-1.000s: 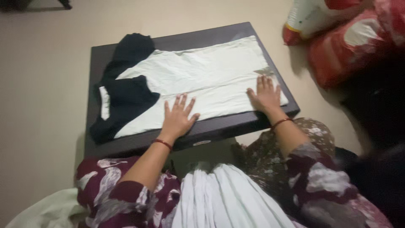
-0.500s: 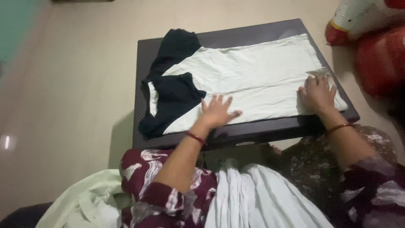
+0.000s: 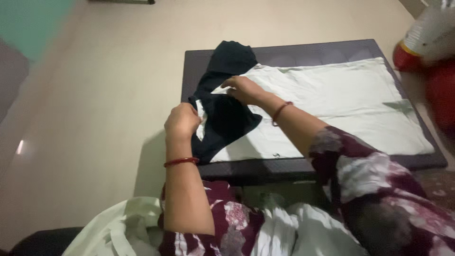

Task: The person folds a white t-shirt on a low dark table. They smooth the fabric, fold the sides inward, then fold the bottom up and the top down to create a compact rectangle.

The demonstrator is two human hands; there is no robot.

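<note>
A: Both hands are up at the dark end of the garment now. The white and black shirt [image 3: 303, 102] lies flat along the dark surface [image 3: 294, 168], its pale body stretching away from the black sleeve toward the far right edge.

B: And the left hand [image 3: 182, 121]?

A: Curled closed at the near-left corner of the shirt, fingers pinched on the black sleeve [image 3: 222, 118] right where a sliver of white trim shows. That grip keeps the edge taut so the cloth can't slump over the side of the surface.

B: The right hand [image 3: 244, 89] has crossed over, I see.

A: It has its fingers narrowed on a white point of fabric just beyond the sleeve, on the side away from the person, pressing it against the shirt body. (The exact fingertip contact is blurred, so I can't say how much cloth is caught.) A red bangle [image 3: 181, 161] sits on the left wrist.

B: Anything else around?

A: A red and white sack [image 3: 429, 45] rests on the floor beyond the shirt's far right end, well apart from both hands.
</note>
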